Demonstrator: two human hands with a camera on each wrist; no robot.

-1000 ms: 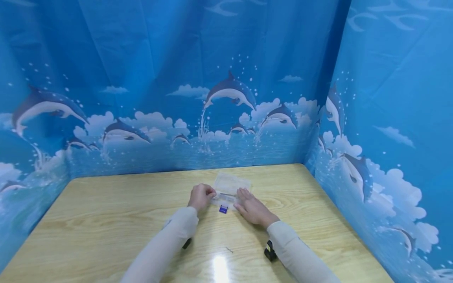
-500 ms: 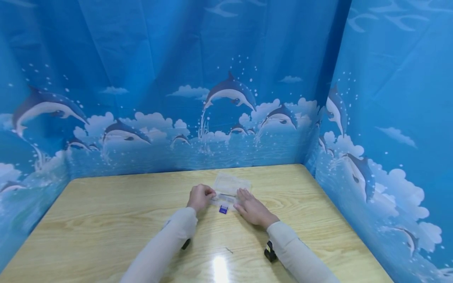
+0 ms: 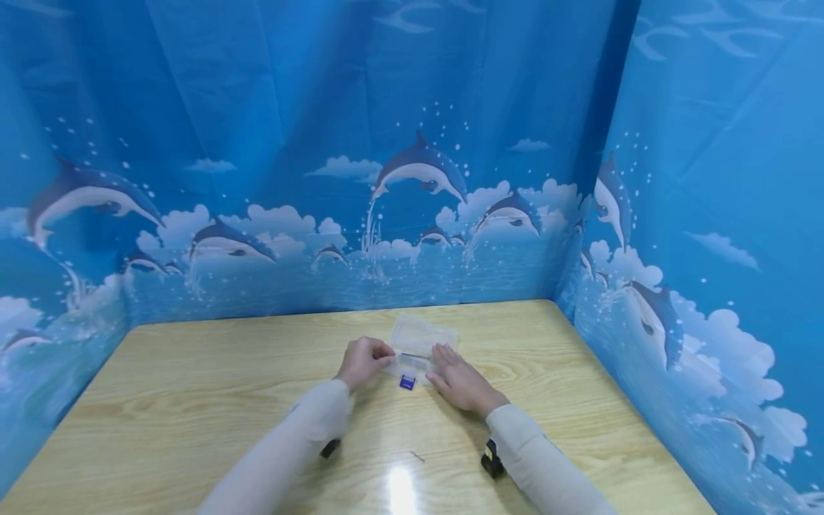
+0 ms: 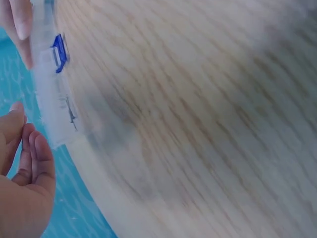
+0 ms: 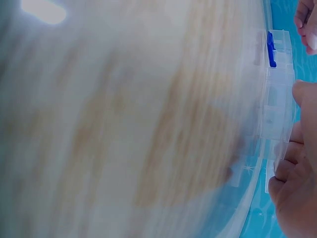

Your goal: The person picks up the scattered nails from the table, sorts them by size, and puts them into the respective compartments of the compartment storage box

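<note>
A clear plastic compartment box [image 3: 415,363] with a blue latch [image 3: 408,383] lies with its lid [image 3: 418,332] folded back. A few thin dark pieces [image 4: 71,113] show in its left end in the left wrist view. My left hand [image 3: 363,363] is at the box's left end, thumb and forefinger tips brought together. Whether something tiny is between them I cannot tell. My right hand [image 3: 465,380] rests along the box's right end with fairly straight fingers, the thumb [image 5: 298,92] near its front side.
A thin dark nail-like piece [image 3: 417,455] lies on the wooden table [image 3: 225,400], nearer the person than the box. A blue dolphin-print curtain [image 3: 290,143] hangs behind the table and along its right side.
The left forearm and wrist have shifted slightly left, while the left fingertips stay close to the box's left end. The right hand and the box look almost unmoved.
</note>
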